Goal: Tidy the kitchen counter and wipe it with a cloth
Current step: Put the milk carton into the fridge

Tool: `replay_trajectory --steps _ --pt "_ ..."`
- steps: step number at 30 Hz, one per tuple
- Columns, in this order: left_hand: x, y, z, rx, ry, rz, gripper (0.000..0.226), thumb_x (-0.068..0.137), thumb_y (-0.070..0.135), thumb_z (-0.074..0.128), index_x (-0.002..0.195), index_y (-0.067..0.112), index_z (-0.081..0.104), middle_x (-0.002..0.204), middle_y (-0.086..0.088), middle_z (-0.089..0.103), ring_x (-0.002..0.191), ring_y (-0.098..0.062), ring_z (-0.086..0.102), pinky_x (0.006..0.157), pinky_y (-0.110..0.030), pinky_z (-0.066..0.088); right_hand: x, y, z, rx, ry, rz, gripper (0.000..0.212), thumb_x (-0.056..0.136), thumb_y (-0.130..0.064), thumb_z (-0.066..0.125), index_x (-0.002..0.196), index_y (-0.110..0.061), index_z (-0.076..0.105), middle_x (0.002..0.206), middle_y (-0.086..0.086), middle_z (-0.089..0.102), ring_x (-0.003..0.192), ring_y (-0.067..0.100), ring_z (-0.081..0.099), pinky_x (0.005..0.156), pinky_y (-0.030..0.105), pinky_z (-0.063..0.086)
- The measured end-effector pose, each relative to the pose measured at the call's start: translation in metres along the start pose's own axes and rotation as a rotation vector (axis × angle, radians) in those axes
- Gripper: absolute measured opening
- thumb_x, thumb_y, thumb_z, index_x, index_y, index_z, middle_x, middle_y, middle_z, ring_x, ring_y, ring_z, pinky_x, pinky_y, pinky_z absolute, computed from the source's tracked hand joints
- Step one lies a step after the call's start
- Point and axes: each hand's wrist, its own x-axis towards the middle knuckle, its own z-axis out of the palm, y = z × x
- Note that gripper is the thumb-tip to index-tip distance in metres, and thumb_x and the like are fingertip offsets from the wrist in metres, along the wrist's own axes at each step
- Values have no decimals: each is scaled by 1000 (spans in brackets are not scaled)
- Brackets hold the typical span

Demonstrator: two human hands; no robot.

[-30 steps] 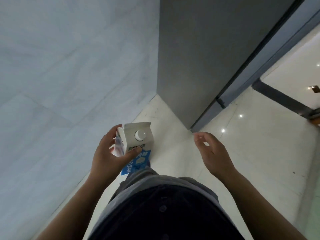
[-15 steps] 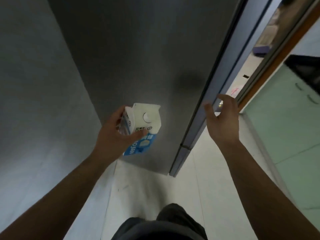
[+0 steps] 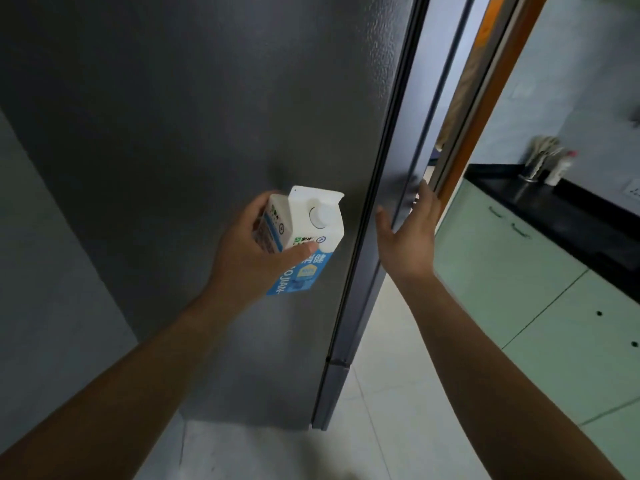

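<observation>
Head view looks down along two bare forearms toward a tall grey fridge that fills the upper left of the frame.

At about 11 o'clock from frame centre, the left hand is wrapped around a milk carton, thumb across the front face and fingers behind the far side. The carton is white on top with a round white cap on its sloped gable, and blue with white lettering on the lower body. It is tilted, its top leaning toward 1 o'clock, held in the air just in front of the fridge's grey side panel; whether it touches the panel cannot be told.

At about 2 o'clock from centre, the right hand is spread, palm facing the fridge, holding nothing. Its fingertips reach up to the blue-grey edge of the fridge door, and they are blurred, so contact cannot be judged.

Beyond the door, at 3 o'clock, pale green cabinets run under a black counter. At the counter's far end, near 2 o'clock, stand a metal cup with utensils and a small white bottle just beside it. White floor tiles show at 6 o'clock.
</observation>
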Motion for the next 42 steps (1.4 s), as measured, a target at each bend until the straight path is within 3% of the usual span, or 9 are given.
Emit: replay_trajectory --steps 6,11,16,19,22,29,35,40,42 --pt "17 3 12 -18 16 7 64 53 43 86 104 47 48 106 20 60 93 13 57 65 -6 47 23 9 11 13 29 -5 69 91 -21 57 146 -10 16 147 9 30 134 19 31 100 11 19" --pt "25 1 24 -58 54 -34 69 51 41 82 113 38 51 105 21 62 93 12 58 68 -10 50 42 23 10 100 54 1 50 93 -16 49 140 -16 32 119 6 50 102 8 45 83 12 37" --pt "29 0 38 -39 93 -39 56 59 28 86 102 40 53 95 34 63 90 14 58 63 -6 47 43 32 6 197 -36 -3 52 94 -21 50 142 -26 28 127 -10 45 108 -6 41 96 23 44" --pt "31 2 46 -20 107 -46 49 63 23 81 97 42 51 89 42 59 88 18 57 60 -4 45 46 36 4 227 -71 -11 53 94 -21 51 141 -27 28 133 -8 46 107 -12 39 96 18 43" --pt "33 4 53 -27 111 -53 51 63 22 81 98 42 51 91 39 60 90 15 58 62 -4 46 49 40 2 194 -85 -37 54 93 -23 53 141 -28 29 133 -6 46 106 -8 45 93 17 45" --pt "37 5 64 -43 138 -67 62 55 35 82 111 24 56 106 12 66 94 2 63 66 -8 49 49 43 6 133 -38 -88 52 92 -20 54 139 -21 33 133 0 48 115 18 53 95 39 50" --pt "37 13 70 -16 145 -58 70 50 41 83 112 26 54 108 12 62 93 12 58 65 -3 45 51 44 6 130 6 -125 51 90 -17 57 137 -17 38 131 3 50 115 19 53 93 39 52" --pt "35 17 76 -18 148 -89 66 49 46 79 108 39 51 107 17 60 89 22 54 62 0 42 60 66 -20 227 64 -111 47 89 -11 55 133 -18 41 125 -1 52 111 12 53 94 31 50" --pt "35 18 84 -19 136 -87 67 48 52 85 105 44 50 106 17 60 89 21 54 63 -1 43 68 80 -39 240 84 -80 47 89 -9 56 130 -25 42 120 -9 53 107 2 51 91 13 45"
